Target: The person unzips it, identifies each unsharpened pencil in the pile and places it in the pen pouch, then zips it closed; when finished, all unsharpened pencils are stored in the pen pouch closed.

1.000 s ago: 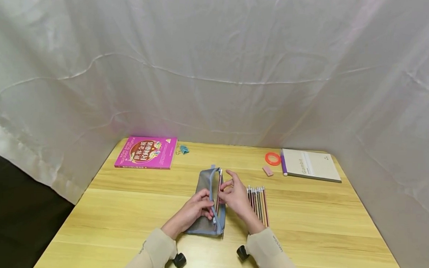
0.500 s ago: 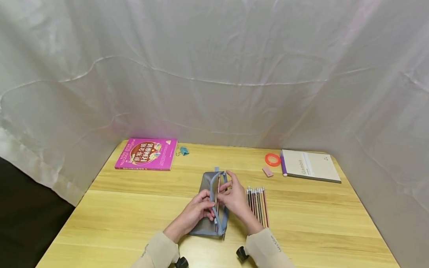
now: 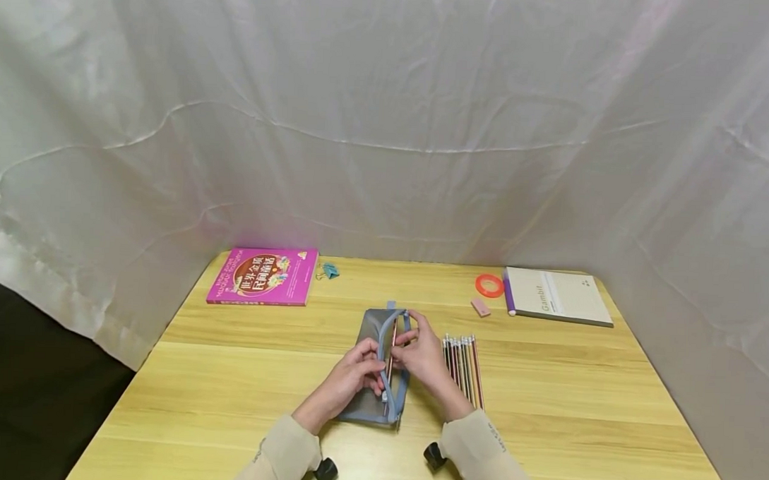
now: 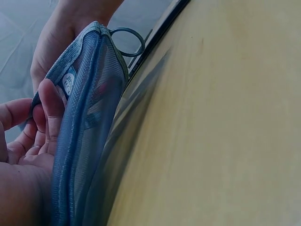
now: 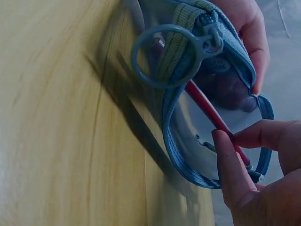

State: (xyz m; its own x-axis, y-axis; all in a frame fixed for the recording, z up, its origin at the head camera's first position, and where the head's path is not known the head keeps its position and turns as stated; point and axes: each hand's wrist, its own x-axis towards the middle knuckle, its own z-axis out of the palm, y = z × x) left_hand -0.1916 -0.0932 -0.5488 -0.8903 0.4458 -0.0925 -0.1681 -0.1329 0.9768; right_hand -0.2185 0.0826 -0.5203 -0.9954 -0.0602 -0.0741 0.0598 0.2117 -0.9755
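Note:
A grey mesh pencil case (image 3: 367, 406) with blue zipper edging lies on the table, its mouth gaping toward the right. My left hand (image 3: 349, 381) grips the near rim of that mouth between thumb and fingers. Thumb and index finger of my right hand (image 3: 426, 356) pinch a red pencil (image 5: 207, 106), most of which is inside the case. Seen from the right wrist, a blue ring pull (image 5: 165, 56) hangs at the zipper's end. Just right of my right hand, a row of several pencils (image 3: 462, 370) lies on the wood, partly hidden by the wrist.
A pink book (image 3: 294, 279) and a teal binder clip (image 3: 330, 270) lie at the back left. Toward the back right are an orange tape ring (image 3: 489, 285), a pink eraser (image 3: 480, 307), a purple marker (image 3: 509, 294) and a pale notebook (image 3: 563, 296).
The pencil case has shifted slightly right, and the pencil sits a little lower in its mouth. Both hands keep nearly the same places and grips.

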